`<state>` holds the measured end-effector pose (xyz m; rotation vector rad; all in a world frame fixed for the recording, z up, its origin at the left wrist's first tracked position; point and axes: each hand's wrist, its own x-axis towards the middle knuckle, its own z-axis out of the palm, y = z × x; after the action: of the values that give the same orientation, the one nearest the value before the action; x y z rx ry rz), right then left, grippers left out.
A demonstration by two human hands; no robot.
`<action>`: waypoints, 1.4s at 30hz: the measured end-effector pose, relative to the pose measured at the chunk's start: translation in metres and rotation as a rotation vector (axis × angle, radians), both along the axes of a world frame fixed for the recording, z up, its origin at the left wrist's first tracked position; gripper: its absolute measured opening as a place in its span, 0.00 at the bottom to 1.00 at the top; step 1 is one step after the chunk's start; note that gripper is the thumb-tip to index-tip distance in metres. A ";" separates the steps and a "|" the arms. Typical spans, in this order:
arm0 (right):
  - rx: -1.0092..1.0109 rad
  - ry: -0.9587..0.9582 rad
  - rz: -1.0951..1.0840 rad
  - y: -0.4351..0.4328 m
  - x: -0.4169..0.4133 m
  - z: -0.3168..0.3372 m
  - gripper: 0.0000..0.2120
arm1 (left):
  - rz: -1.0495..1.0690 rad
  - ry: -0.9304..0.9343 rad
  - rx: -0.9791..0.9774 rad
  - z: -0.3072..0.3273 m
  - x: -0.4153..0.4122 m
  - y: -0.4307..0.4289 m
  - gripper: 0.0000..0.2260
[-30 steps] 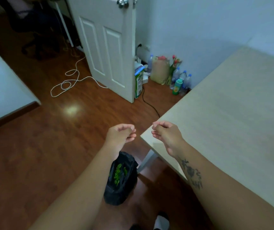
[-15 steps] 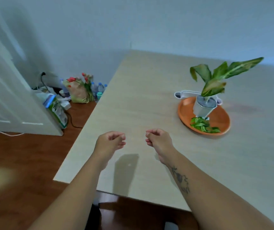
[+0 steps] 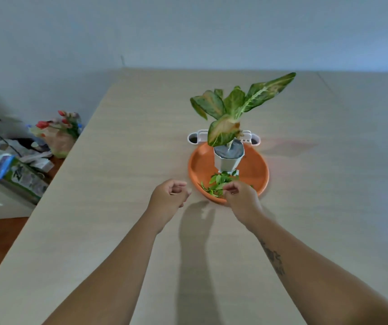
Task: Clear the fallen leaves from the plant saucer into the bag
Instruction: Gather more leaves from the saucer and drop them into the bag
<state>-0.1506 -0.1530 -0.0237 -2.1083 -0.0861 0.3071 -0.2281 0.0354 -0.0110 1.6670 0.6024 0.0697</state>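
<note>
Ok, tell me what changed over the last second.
The view swung from the floor bag up to the table. Both hands moved forward: the right hand now reaches the fallen leaves at the orange saucer edge, the left hand beside it. Plant pot and leaf pile unchanged.

The right hand [image 3: 241, 195] covers the near rim of the orange saucer [image 3: 254, 170] and part of the fallen leaves [image 3: 216, 181] there; whether its curled fingers touch them cannot be told; left of the saucer, the floor clutter [image 3: 21, 158] is blurred and partly cut off by the picture's edge; behind the saucer, a white holder [image 3: 200, 136] is half hidden by the plant [image 3: 230, 109].
</note>
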 end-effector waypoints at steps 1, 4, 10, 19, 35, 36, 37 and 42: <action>-0.038 -0.025 0.022 -0.009 0.010 -0.004 0.08 | -0.016 0.001 0.028 -0.002 0.010 -0.006 0.09; -0.179 -0.065 0.106 -0.033 0.040 -0.011 0.17 | -0.150 0.040 0.205 -0.010 0.043 -0.023 0.20; -0.562 -0.104 0.343 -0.053 0.082 -0.028 0.32 | -0.465 0.123 0.631 -0.031 0.091 -0.039 0.35; -0.775 -0.118 0.637 -0.039 0.123 -0.044 0.43 | -0.810 0.253 1.018 -0.053 0.139 -0.048 0.39; -0.786 -0.222 0.666 -0.040 0.114 -0.049 0.34 | -0.742 0.282 0.906 -0.061 0.142 -0.047 0.32; -0.797 -0.204 0.659 -0.039 0.115 -0.046 0.36 | -0.752 0.320 0.913 -0.061 0.142 -0.048 0.33; -0.788 -0.182 0.662 -0.037 0.116 -0.045 0.35 | -0.749 0.338 0.901 -0.062 0.143 -0.049 0.32; -0.611 -0.116 0.670 -0.037 0.109 -0.048 0.15 | -0.724 0.251 0.755 -0.064 0.144 -0.054 0.14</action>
<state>-0.0416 -0.1898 -0.0722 -2.6495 -0.8732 0.6696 -0.0839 -0.0184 -0.0746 2.5655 0.1071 -0.4987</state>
